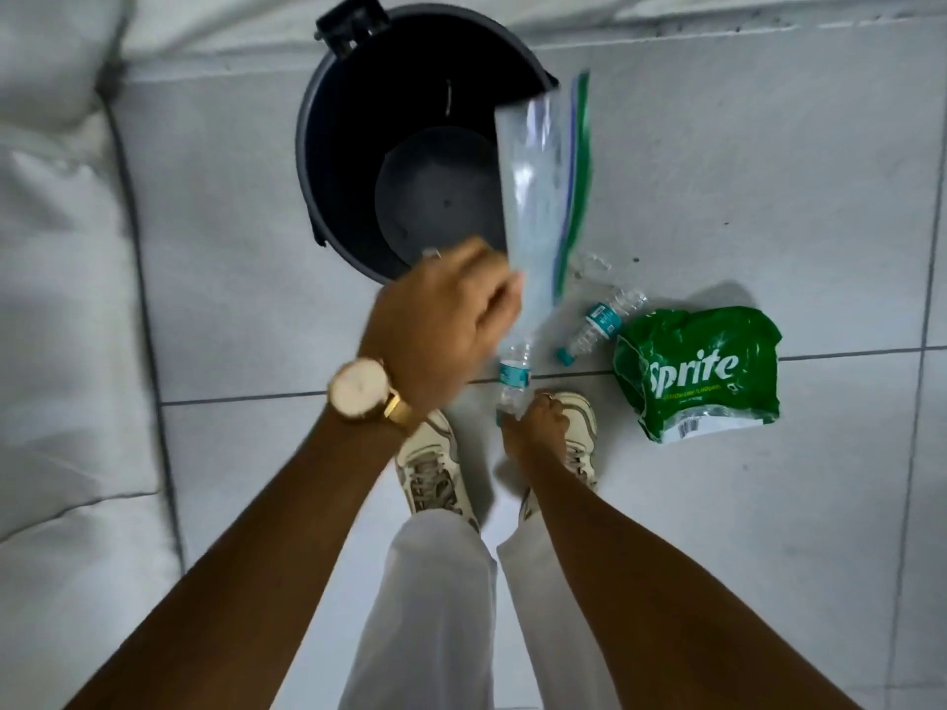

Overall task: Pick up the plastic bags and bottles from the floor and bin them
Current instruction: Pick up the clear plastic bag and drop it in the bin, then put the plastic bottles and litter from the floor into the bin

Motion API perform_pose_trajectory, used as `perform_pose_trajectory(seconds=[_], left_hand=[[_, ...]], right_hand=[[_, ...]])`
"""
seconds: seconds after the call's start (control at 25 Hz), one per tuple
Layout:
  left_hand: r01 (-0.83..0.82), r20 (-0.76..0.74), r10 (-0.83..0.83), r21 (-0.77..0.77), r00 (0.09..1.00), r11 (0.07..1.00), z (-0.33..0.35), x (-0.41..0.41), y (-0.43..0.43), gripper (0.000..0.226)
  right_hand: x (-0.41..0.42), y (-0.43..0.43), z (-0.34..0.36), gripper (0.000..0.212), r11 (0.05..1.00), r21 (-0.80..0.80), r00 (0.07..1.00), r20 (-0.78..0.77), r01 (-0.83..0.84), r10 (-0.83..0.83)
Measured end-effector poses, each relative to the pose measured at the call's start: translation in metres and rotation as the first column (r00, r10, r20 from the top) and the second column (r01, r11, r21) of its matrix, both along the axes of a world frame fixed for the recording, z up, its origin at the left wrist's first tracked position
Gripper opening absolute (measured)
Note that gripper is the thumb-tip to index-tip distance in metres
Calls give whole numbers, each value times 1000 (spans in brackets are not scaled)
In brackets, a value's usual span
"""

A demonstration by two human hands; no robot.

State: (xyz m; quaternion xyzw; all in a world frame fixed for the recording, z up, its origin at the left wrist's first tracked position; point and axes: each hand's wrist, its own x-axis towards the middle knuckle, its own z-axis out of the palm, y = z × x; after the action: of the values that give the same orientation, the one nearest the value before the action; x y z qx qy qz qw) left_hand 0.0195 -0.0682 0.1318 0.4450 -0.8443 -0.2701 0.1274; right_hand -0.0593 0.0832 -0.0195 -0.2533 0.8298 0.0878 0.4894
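Observation:
My left hand (451, 320), a watch on its wrist, is shut on a clear zip bag (538, 187) with a green seal strip. The bag sticks up over the right rim of the open black bin (328, 146). My right hand (535, 420) reaches down to the floor and grips a small clear water bottle (514, 374) with a teal label by its lower end. A second, similar bottle (599, 322) lies on the tiles just to the right. Beside it lies a crumpled green Sprite plastic wrap (697, 374).
The bin looks empty inside, its lid hinge at the top. A white cushioned sofa (56, 299) runs along the left side and the back. My feet in pale sneakers (435, 468) stand on grey floor tiles right in front of the bin.

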Motion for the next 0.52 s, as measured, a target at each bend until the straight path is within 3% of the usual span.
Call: perform_pose_trajectory(seconds=[0.08, 0.16, 0.2, 0.28, 0.36, 0.4, 0.44, 0.48, 0.52], left_hand=[[-103, 141, 124, -150, 982, 983, -7, 10, -44, 28], [-197, 440, 183, -14, 879, 980, -40, 15, -87, 32], [-235, 576, 145, 85, 804, 968, -58, 14, -101, 33], [-187, 711, -38, 235, 702, 954, -84, 6, -116, 40], [-120, 720, -140, 297, 680, 947, -95, -3, -122, 50], [-105, 691, -123, 277, 712, 955, -92, -7, -123, 49], [-98, 645, -74, 226, 761, 969, -86, -8, -122, 44], [-121, 584, -9, 184, 812, 975, -76, -5, -117, 38], [-178, 501, 64, 183, 863, 967, -66, -3, -110, 34]], right_hand=[[3, -10, -15, 65, 994, 94, 998, -6, -62, 63], [6, -23, -35, 76, 975, 174, 987, -55, -138, 150], [7, -30, -46, 78, 971, 185, 980, -99, -152, 172], [6, -40, -58, 70, 978, 154, 971, -172, -142, 168], [6, -45, -59, 60, 997, 73, 985, -173, 34, -21], [3, -48, -51, 57, 977, 16, 968, -141, 214, -210], [-1, -51, -36, 54, 892, -70, 889, -76, 447, -452], [-8, -55, -16, 52, 720, -183, 737, 39, 669, -675], [-16, -60, 10, 50, 523, -313, 590, 178, 793, -788]])
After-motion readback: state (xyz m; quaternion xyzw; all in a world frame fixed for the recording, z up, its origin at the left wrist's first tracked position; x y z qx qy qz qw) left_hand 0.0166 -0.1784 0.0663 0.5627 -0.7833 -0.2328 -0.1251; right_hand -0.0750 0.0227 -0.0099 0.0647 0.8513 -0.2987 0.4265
